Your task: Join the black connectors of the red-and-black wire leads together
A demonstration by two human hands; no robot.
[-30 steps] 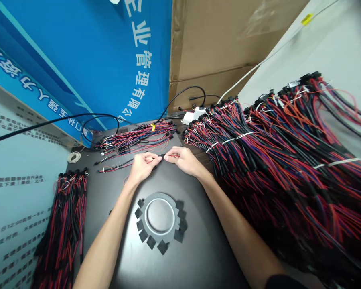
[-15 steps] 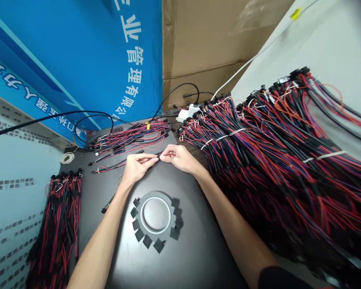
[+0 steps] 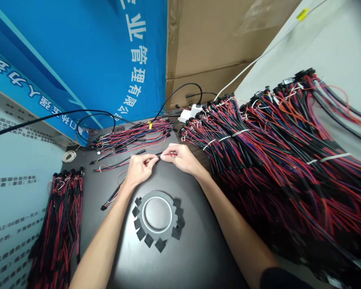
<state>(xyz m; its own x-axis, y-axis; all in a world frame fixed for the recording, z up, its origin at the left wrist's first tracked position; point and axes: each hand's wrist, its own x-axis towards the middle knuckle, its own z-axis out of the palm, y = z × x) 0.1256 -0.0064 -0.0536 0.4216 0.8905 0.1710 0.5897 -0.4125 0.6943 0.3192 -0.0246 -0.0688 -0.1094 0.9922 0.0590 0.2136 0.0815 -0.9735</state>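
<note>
My left hand [image 3: 140, 167] pinches a thin black and red wire harness [image 3: 159, 154] between thumb and fingertips. Close beside it, my right hand [image 3: 182, 157] grips the same harness, and a bit of red wire shows along its fingers. A short dark stretch lies between the two pinches; most of the rest is hidden by the hands. Just below on the dark table sits a round grey disc [image 3: 157, 214], with several small black tape squares [image 3: 140, 234] stuck around its rim. Another harness with a black connector [image 3: 104, 207] lies by my left forearm.
Loose wire harnesses [image 3: 132, 134] lie at the table's back. Large tied bundles [image 3: 243, 140] fill the right side, and another bundle [image 3: 61, 216] hangs at the left edge. A white adapter [image 3: 190, 113], a coiled white cord [image 3: 69, 156] and a cardboard panel [image 3: 210, 44] stand behind.
The whole view has shifted slightly. My left fingers are more curled at the harness, while my right hand keeps nearly the same pinch.
</note>
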